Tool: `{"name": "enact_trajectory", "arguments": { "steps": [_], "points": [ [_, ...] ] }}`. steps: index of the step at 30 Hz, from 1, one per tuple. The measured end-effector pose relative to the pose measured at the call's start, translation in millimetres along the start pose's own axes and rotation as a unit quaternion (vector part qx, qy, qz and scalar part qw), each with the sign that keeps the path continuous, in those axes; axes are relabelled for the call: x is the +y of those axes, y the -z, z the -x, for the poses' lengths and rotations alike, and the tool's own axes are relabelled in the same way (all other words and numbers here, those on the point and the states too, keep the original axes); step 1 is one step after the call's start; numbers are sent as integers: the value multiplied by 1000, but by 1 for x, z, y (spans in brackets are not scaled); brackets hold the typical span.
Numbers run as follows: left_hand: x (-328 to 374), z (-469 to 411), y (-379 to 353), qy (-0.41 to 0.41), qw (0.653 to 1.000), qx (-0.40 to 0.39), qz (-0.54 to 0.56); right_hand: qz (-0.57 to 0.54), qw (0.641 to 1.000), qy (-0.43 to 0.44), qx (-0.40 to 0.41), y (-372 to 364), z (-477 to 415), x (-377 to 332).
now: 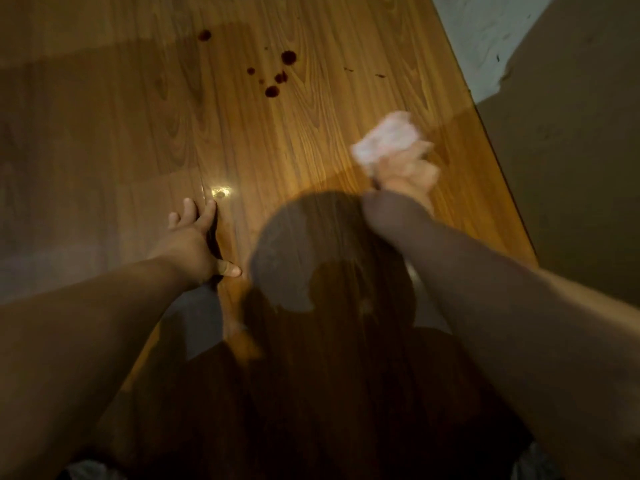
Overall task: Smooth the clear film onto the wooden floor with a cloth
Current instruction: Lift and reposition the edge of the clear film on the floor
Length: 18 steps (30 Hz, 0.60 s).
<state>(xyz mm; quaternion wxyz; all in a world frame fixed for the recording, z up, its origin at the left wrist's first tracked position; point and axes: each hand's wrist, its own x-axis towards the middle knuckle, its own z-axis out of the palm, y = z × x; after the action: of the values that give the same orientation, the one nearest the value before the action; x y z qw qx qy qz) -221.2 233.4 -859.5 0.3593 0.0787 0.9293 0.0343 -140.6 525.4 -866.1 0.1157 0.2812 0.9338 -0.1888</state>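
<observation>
Gripping the crumpled cloth (384,138) in my right hand (405,174); my left hand (194,242) rests spread flat on the wooden floor (277,140).

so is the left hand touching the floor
Touching. The head view shows the left hand spread on the floor, with its fingertips and thumb tip down and their shadow meeting them.

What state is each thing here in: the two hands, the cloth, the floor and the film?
left hand: fingers straight and spread, resting flat on the floor.
right hand: gripping the cloth, blurred.
cloth: pale, bunched up; contact with the floor cannot be told.
wooden floor: glossy, with one bright glare.
dark red spots: scattered beyond both hands.
clear film: not distinguishable from the floor.
</observation>
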Motion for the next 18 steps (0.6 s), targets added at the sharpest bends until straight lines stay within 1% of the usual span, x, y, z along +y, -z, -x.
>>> {"name": "enact_trajectory", "arguments": {
  "steps": [1, 2, 3, 4, 5, 6, 7, 8, 10, 11, 12, 13, 14, 15, 16, 18],
  "points": [
    [0, 0, 0, 0, 1000, 1, -1, -14, 994, 110, -14, -10, 12, -19],
    [0, 0, -1, -1, 1000, 4, -3, -22, 976, 211, -46, -17, 22, -35],
    [1, 0, -1, -3, 1000, 8, -4, -11, 953, 292, -78, -20, 28, -44],
    [1, 0, -1, -5, 1000, 10, -3, -4, 936, 335, -105, -21, 29, -46],
    [0, 0, -1, -6, 1000, 12, 1, -8, 931, 347, -116, -20, 26, -44],
    [0, -1, -1, -6, 1000, 13, 7, -25, 937, 330, -115, -14, 21, -37],
    [0, 0, -1, -4, 1000, 10, 13, -45, 949, 293, -107, -8, 12, -26],
    [1, 1, -1, -2, 1000, 9, 17, -51, 966, 236, -92, -1, 3, -11],
    [2, 3, -2, -3, 1000, 8, 17, -40, 995, 74, -54, 21, -18, 24],
    [1, 6, -4, -5, 1000, 12, 15, -35, 998, -21, -38, 31, -22, 39],
    [0, 9, -6, -9, 1000, 18, 15, -25, 994, -102, -24, 38, -21, 50],
    [-1, 12, -8, -14, 999, 25, 20, -13, 989, -149, -16, 41, -15, 55],
    [-4, 19, -11, -19, 999, 30, 30, 1, 988, -155, -14, 37, -5, 54],
    [-6, 24, -13, -27, 998, 34, 41, 7, 991, -131, -14, 31, 4, 48],
    [-8, 31, -16, -32, 998, 41, 47, 4, 996, -92, -22, 22, 15, 38],
    [-10, 46, -23, -46, 996, 70, 41, -8, 997, -14, -82, 3, 41, 5]
  ]
}}
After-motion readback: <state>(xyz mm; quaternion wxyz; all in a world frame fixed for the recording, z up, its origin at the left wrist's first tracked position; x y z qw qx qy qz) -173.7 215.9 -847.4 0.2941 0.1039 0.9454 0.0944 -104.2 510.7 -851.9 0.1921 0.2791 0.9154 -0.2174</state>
